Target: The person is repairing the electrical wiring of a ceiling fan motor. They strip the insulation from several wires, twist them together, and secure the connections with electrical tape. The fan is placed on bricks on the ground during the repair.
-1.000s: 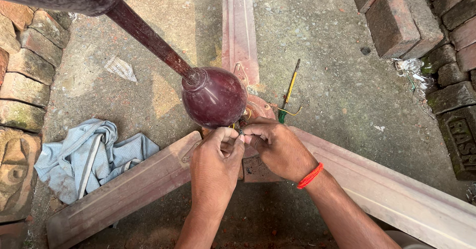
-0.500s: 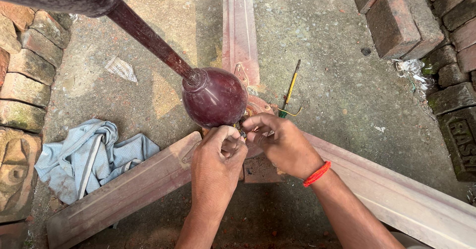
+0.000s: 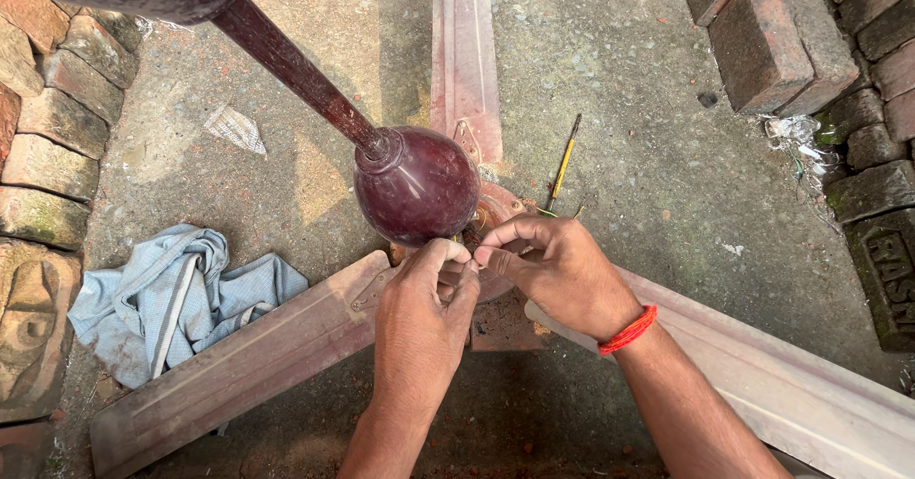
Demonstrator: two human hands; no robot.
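A maroon ceiling fan lies on the concrete ground, its rounded canopy cup [image 3: 416, 183] on a down rod [image 3: 295, 74] pointing up towards me. Three blades spread out: one ahead [image 3: 464, 50], one to the lower left [image 3: 238, 369], one to the lower right [image 3: 791, 384]. My left hand [image 3: 419, 312] and my right hand [image 3: 553, 269] meet just under the cup, fingertips pinched together on something small by the motor hub; what they pinch is hidden. A red thread band [image 3: 627, 331] circles my right wrist.
A yellow-handled screwdriver [image 3: 564, 160] lies on the ground right of the hub. A crumpled light-blue cloth [image 3: 172, 298] lies at left. Brick stacks line the left edge [image 3: 48, 155] and the upper right [image 3: 791, 40]. A paper scrap [image 3: 233, 128] lies near the rod.
Both hands stay under the cup. The fingertips have shifted slightly and now pinch closer together at the hub.
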